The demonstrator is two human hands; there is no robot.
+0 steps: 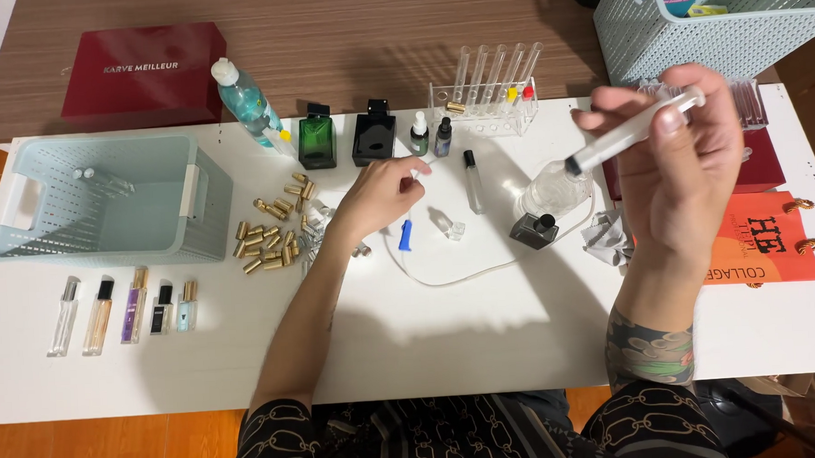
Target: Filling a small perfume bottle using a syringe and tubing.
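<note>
A syringe (pixel 632 129) is gripped raised at right by the right hand (pixel 675 167), its thumb on the plunger; a small white cap (pixel 418 173) is pinched at centre by the left hand (pixel 376 196).

A single head-worn camera is looking steeply down from above the seated person's chest onto the white table (pixel 449 346), facing away from the body toward the far wooden edge, sitting close enough that both forearms are filling the lower frame.
</note>
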